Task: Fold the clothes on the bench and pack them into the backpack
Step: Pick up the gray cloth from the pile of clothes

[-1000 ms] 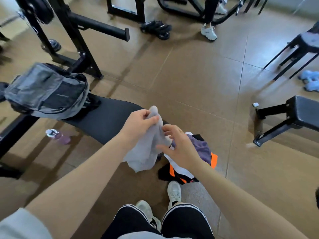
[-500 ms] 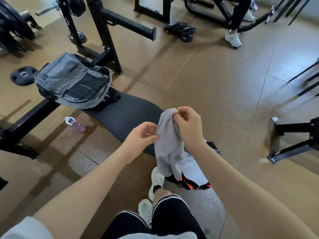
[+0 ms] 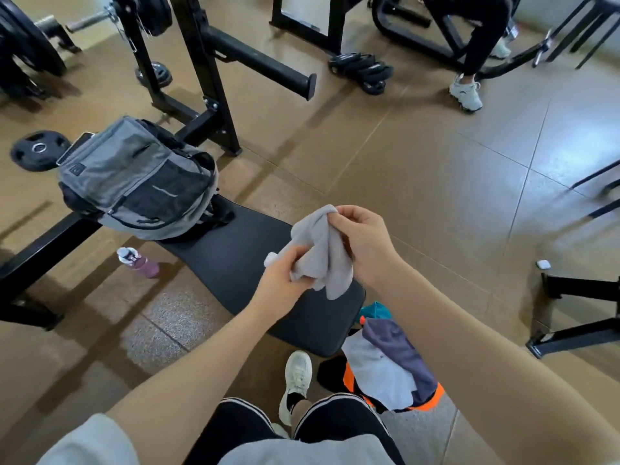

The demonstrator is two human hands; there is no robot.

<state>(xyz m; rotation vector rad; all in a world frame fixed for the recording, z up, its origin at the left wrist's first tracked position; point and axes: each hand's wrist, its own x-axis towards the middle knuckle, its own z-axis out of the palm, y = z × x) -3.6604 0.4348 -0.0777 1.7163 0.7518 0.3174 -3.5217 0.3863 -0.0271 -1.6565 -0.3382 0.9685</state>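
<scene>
Hanging bunched between both hands, pale grey cloth (image 3: 323, 255), left fingers (image 3: 292, 260) and right fingers (image 3: 339, 218) pinching it

Brown tiled floor (image 3: 419, 169) is catching soft light on the right. Black weight rack (image 3: 201, 78) is standing at the back, a weight plate (image 3: 35, 154) lying beside it, black stools (image 3: 583, 25) far right.

Person wearing light grey short-sleeved top (image 3: 90, 441), black shorts (image 3: 235, 427) showing white-striped hems, white lace-up sneaker (image 3: 297, 372) over black sock; both forearms showing bare.
</scene>
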